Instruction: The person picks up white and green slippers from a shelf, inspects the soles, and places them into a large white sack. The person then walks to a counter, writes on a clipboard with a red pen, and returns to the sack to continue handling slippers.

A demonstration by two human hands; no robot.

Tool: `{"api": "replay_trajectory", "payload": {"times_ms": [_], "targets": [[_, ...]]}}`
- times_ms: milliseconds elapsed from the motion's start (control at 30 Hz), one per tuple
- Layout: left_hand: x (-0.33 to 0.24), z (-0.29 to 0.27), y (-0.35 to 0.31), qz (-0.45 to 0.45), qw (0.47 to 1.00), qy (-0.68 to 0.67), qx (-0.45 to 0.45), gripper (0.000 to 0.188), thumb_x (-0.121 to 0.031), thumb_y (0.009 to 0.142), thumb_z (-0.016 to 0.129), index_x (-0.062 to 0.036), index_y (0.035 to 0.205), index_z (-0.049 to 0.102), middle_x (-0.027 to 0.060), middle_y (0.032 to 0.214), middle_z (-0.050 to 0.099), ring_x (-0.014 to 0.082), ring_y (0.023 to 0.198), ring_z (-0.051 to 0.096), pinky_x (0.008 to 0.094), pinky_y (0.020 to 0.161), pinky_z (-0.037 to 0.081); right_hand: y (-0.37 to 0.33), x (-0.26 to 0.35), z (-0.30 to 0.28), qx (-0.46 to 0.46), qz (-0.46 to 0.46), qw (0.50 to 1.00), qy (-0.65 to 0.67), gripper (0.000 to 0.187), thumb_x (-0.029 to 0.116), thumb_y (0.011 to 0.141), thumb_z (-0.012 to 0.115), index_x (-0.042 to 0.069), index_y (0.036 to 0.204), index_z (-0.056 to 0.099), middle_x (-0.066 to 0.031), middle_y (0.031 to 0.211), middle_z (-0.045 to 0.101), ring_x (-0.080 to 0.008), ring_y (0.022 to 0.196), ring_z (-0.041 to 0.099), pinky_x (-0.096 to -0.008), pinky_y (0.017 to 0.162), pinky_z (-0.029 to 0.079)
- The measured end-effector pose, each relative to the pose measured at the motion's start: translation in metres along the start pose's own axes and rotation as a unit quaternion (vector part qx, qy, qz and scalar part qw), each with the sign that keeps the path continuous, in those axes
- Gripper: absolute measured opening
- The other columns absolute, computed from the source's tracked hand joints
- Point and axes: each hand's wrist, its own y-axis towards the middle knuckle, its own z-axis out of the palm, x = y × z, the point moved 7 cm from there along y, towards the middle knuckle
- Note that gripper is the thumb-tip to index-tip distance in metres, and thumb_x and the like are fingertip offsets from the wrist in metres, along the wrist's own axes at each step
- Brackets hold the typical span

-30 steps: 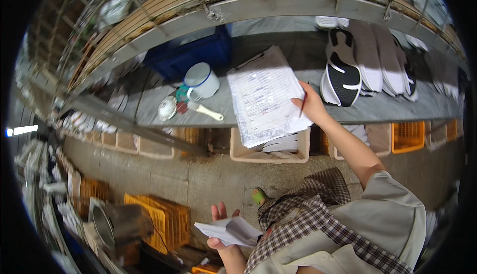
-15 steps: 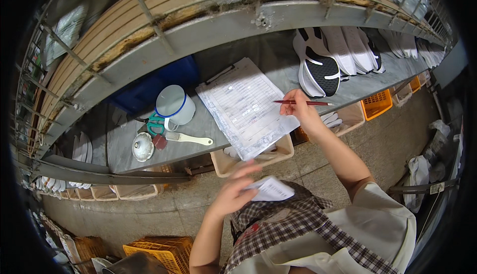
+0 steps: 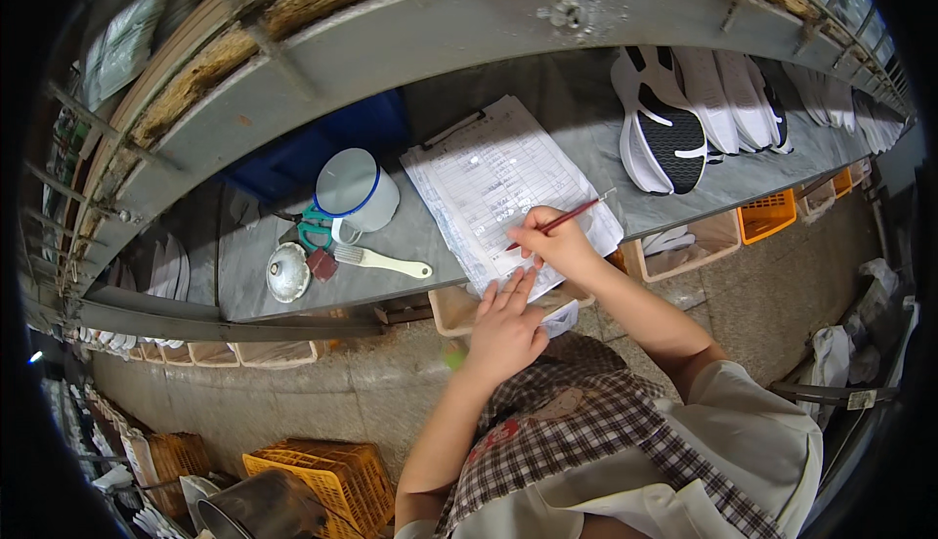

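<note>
A dark red pen point(image 3: 572, 216) is pinched in my right hand point(image 3: 552, 241), its lower end down at the written sheet. That sheet lies on a stack of papers on a clipboard point(image 3: 489, 168), which tilts over the bench's near edge. My left hand point(image 3: 506, 332) rests with its fingers stretched over the papers' lower edge, close to my right hand. A small white printed slip point(image 3: 560, 320) sticks out beside the left thumb, held under that hand; its grip is partly hidden.
Left of the clipboard are a white enamel mug point(image 3: 358, 192), a cream-handled brush point(image 3: 391, 262), teal-handled scissors point(image 3: 315, 229) and a round lid point(image 3: 288, 272). Shoe soles point(image 3: 664, 138) stand at the right. A metal shelf beam point(image 3: 440, 45) crosses above; crates point(image 3: 767, 216) sit below the bench.
My left hand has moved up and right onto the papers' lower edge, bringing the slip along. My right hand has moved left and down, and the pen now slants with its lower end on the sheet.
</note>
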Motion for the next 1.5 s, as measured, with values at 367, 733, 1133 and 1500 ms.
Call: {"api": "replay_trajectory", "payload": {"times_ms": [367,733,1133,1500], "targets": [[0.001,-0.001,-0.002,0.022,1.0,0.006,-0.006,0.012,-0.018,0.07,0.062,-0.0066,0.068,0.059,0.0179,0.14,0.041,0.0279,0.13,0.038,0.0471,0.106,0.025,-0.002,-0.014,-0.005,-0.064,-0.07,0.988,-0.12,0.023,0.005,0.08,0.065,0.005,0.068,0.046,0.0026,0.062,0.049,-0.0033,0.058,0.042,-0.0226,0.048,0.034],[0.002,-0.001,-0.002,0.016,1.0,0.002,-0.021,0.012,-0.018,0.07,0.062,-0.0062,0.067,0.059,0.0175,0.137,0.044,0.0274,0.129,0.039,0.0463,0.106,0.026,-0.004,-0.01,-0.006,-0.09,-0.098,0.976,-0.173,0.023,0.004,0.081,0.064,0.004,0.067,0.045,0.002,0.06,0.048,-0.0035,0.057,0.041,-0.0226,0.047,0.035],[0.003,-0.001,-0.002,0.014,1.0,0.003,-0.02,0.011,-0.017,0.069,0.063,-0.0065,0.068,0.059,0.0174,0.137,0.044,0.0272,0.129,0.039,0.0455,0.106,0.026,0.0,-0.016,-0.01,-0.098,-0.111,0.975,-0.166,0.022,0.001,0.08,0.062,0.004,0.067,0.044,0.0005,0.06,0.049,-0.0038,0.055,0.044,-0.0229,0.044,0.037],[0.002,0.0,0.003,0.011,0.999,0.033,-0.036,0.012,-0.017,0.066,0.065,-0.0058,0.068,0.06,0.0159,0.137,0.044,0.0265,0.126,0.041,0.044,0.104,0.029,0.001,-0.011,-0.021,-0.135,-0.021,0.988,0.071,0.023,0.004,0.081,0.063,0.005,0.069,0.044,-0.0026,0.059,0.051,-0.0064,0.049,0.048,-0.0221,0.042,0.039]]}}
